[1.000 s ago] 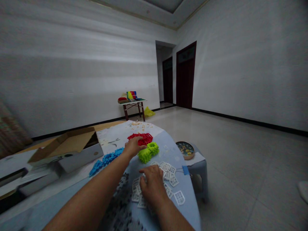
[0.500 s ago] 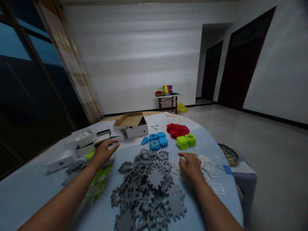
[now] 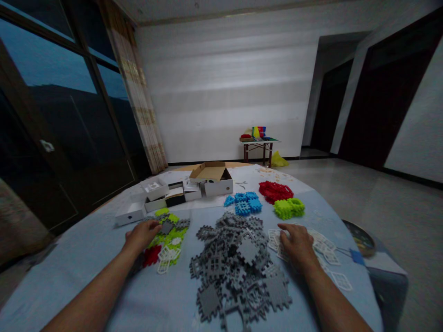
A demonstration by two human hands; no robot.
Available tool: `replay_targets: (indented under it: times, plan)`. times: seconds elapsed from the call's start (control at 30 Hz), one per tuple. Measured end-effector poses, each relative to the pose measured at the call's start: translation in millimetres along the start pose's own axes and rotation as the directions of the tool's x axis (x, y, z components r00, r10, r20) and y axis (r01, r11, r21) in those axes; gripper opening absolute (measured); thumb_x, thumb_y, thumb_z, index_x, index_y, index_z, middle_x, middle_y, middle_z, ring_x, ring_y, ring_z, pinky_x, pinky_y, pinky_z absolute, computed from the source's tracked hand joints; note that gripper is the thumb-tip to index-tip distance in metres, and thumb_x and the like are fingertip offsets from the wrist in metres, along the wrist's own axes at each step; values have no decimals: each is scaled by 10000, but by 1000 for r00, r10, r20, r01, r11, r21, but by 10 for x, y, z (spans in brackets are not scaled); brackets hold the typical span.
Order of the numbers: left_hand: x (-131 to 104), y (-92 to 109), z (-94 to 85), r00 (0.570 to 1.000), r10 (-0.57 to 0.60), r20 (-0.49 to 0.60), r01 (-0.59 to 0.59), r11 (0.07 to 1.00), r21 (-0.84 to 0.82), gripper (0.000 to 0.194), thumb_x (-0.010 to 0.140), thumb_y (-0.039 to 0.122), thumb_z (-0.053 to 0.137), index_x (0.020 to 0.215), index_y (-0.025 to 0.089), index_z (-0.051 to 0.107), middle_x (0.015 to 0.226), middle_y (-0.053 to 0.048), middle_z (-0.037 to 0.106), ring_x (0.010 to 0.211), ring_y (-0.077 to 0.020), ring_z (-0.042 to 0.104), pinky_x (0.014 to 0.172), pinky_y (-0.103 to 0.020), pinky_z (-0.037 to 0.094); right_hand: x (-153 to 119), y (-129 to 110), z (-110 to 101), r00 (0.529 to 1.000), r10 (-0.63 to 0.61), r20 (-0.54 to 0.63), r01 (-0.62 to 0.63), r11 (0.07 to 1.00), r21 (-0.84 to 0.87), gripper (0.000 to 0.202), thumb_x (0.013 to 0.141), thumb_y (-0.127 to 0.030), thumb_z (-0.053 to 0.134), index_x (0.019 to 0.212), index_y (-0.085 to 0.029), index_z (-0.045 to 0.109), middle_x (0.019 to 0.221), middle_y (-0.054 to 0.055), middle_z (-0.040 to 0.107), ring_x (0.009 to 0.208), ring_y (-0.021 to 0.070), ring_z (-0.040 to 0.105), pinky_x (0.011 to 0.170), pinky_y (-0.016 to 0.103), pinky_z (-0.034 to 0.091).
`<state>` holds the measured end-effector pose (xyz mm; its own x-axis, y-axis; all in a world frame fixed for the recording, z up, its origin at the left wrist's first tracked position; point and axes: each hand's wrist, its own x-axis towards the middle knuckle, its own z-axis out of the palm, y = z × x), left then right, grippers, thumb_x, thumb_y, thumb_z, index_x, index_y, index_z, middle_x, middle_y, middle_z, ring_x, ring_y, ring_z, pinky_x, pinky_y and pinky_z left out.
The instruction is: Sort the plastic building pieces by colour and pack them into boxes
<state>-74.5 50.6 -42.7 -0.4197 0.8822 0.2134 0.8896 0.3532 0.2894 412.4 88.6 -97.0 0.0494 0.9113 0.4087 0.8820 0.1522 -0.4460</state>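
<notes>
Two hands in play! The left hand has swung from the red heap across to the mixed pile at left, fingers loosely curled; whether they grip, I can't tell. The right hand, thumb and forefinger parted, stays over the white tiles: light, stiff, perhaps snappable plastic by the look, best pinched by the rims.
</notes>
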Motion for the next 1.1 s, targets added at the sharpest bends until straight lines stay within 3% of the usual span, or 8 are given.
replay_targets:
  times: [0.17,0.33,0.53,0.63,0.73,0.9,1.0,1.1]
  plan:
    - [28,19,105,995,-94,27,94,995,-22,272,685,397,581,855,217,693,1003,-104,713,1004,-322,601,807,-433,407,-2,5,7,1000,-17,-6,17,1000,-18,333,822,-245,428,1054,-208,663,1070,83,654,1064,275,505,871,436,350]
    - [9,8,75,987,-157,-16,153,977,-151,223,627,390,635,748,206,671,867,-86,727,907,-324,623,780,-443,406,-13,10,17,999,-29,-26,29,999,-18,326,820,-250,432,1040,-215,671,1054,83,659,1049,271,514,860,430,360]
    - [-145,52,-68,988,-98,-121,37,902,-431,294,606,462,620,743,202,622,760,-43,705,798,-248,645,685,-316,466,-23,-5,15,999,-40,-29,40,999,-1,329,822,-256,428,1041,-209,669,1053,84,660,1056,273,511,862,434,363]
    - [-254,216,-110,990,-54,-134,-30,829,-558,406,575,541,634,766,183,617,756,-48,701,764,-231,649,683,-308,488,-23,-2,24,998,-42,-39,42,999,-7,323,820,-259,429,1027,-218,674,1034,80,666,1049,269,517,850,429,373]
    - [-381,510,-134,993,-13,-119,-67,761,-645,468,558,574,656,792,170,624,804,-62,708,779,-223,654,710,-311,501,-15,11,35,999,-37,-30,37,999,-11,316,810,-253,442,1021,-225,676,1029,73,669,1045,270,524,847,433,381]
    - [-548,998,-156,974,219,58,-84,587,-805,509,565,500,722,940,167,637,864,-69,721,820,-214,664,768,-327,509,-17,25,28,999,-28,-20,27,999,-33,315,806,-243,452,1030,-222,673,1034,74,669,1047,271,531,851,434,386]
    - [-494,1015,-110,964,262,39,-146,648,-747,527,643,534,643,1012,159,626,925,-88,719,858,-221,664,789,-342,507,-22,32,25,1000,-19,-12,19,999,-35,317,809,-247,449,1033,-218,673,1038,76,667,1046,270,533,857,436,384]
    - [-341,823,-17,973,230,-10,-182,744,-643,518,689,549,562,1001,140,628,976,-111,708,883,-231,655,811,-356,495,-19,43,39,1000,-22,-9,22,999,-37,322,814,-254,441,1038,-219,670,1036,77,667,1050,272,530,853,440,384]
